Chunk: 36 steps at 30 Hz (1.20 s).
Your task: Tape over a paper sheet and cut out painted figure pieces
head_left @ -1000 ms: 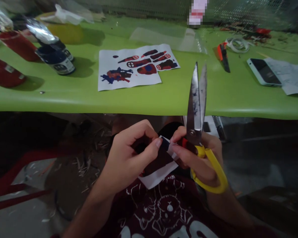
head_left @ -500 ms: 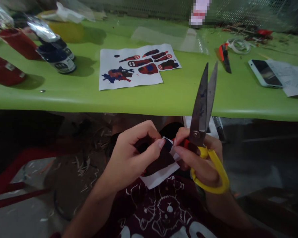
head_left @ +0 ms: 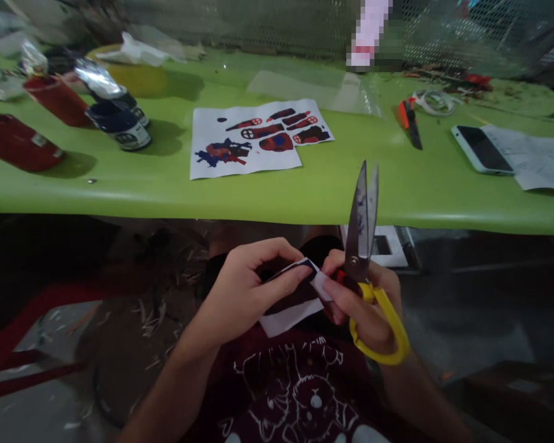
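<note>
Both hands are over my lap, below the table edge. My left hand (head_left: 253, 292) pinches a piece of white paper (head_left: 293, 318) with dark and red printed or painted areas, its thumb on a dark blue patch. My right hand (head_left: 364, 295) grips the paper's right edge between thumb and finger. Yellow-handled scissors (head_left: 357, 261) hang on that same hand, blades pointing up and slightly apart, away from the paper. Part of the paper is hidden behind my left hand.
On the green table (head_left: 166, 200) lie a painted paper sheet (head_left: 277, 163), a red and black cutter (head_left: 410, 123), a tape roll (head_left: 436, 103) and a phone (head_left: 482, 149). Paint bottles (head_left: 120, 126) and red containers (head_left: 23, 143) stand or lie at the left.
The view has shifted slightly. The scissor blades have lowered and turned more upright. Both hands have moved a little closer around the paper, and its blue corner has tilted.
</note>
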Each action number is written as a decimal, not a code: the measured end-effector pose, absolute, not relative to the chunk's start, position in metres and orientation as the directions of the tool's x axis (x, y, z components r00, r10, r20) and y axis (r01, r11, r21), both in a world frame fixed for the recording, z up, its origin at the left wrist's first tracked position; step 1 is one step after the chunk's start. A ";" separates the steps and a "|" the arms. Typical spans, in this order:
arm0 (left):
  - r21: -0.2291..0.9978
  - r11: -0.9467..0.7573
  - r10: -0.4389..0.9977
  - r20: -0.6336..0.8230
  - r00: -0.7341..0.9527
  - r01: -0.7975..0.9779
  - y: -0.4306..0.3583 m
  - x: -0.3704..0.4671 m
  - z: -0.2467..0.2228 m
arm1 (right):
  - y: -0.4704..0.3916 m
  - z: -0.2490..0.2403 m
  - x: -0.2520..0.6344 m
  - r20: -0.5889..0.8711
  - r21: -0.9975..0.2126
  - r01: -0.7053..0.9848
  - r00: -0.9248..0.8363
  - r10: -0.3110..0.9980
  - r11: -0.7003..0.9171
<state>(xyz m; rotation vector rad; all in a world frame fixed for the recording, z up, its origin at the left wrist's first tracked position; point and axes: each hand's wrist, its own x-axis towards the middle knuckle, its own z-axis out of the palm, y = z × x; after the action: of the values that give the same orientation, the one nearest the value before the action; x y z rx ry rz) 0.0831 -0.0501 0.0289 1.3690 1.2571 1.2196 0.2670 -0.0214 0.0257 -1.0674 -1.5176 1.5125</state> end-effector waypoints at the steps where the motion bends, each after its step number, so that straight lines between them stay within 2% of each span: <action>1: 0.987 -0.100 0.995 0.100 0.005 0.122 -0.049 0.082 0.030 | -0.021 0.024 0.270 -0.031 -0.998 0.064 -0.417 0.908 -0.004; 6: 0.972 -0.197 0.980 0.192 0.055 0.126 -0.045 0.071 0.036 | -0.012 0.008 0.286 0.154 -0.985 -0.027 -0.584 0.797 0.171; 10: 0.925 -0.372 0.911 0.348 0.221 0.077 -0.044 0.062 0.039 | -0.003 -0.003 0.295 0.112 -0.989 0.008 -0.630 0.768 0.150; 12: 0.925 -0.379 0.898 0.358 0.256 0.034 -0.044 0.060 0.039 | 0.001 -0.006 0.298 0.104 -0.979 0.065 -0.662 0.742 0.195; 16: 0.953 -0.303 0.935 0.295 0.197 0.014 -0.046 0.061 0.039 | 0.005 -0.013 0.306 0.225 -0.887 0.146 -0.693 0.685 0.438; 19: 0.956 -0.293 0.950 0.289 0.121 0.016 -0.048 0.062 0.038 | 0.002 -0.016 0.311 0.270 -0.837 0.174 -0.693 0.668 0.519; 26: 0.954 -0.286 0.957 0.280 0.069 0.093 -0.050 0.064 0.040 | -0.009 -0.010 0.312 0.247 -0.803 0.269 -0.662 0.708 0.532; 32: 0.940 -0.282 0.959 0.282 0.030 0.194 -0.051 0.066 0.041 | -0.007 -0.023 0.316 0.327 -0.809 0.183 -0.650 0.686 0.558; 36: 0.939 -0.306 0.951 0.296 0.085 0.160 -0.050 0.066 0.042 | -0.007 -0.025 0.312 0.281 -0.861 0.147 -0.662 0.695 0.488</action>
<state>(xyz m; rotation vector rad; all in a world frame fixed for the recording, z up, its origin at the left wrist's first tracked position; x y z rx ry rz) 0.0661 -0.0496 0.0421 1.5934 1.1285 1.2993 0.3124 -0.0068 -0.0252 -0.6905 -2.1124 1.1401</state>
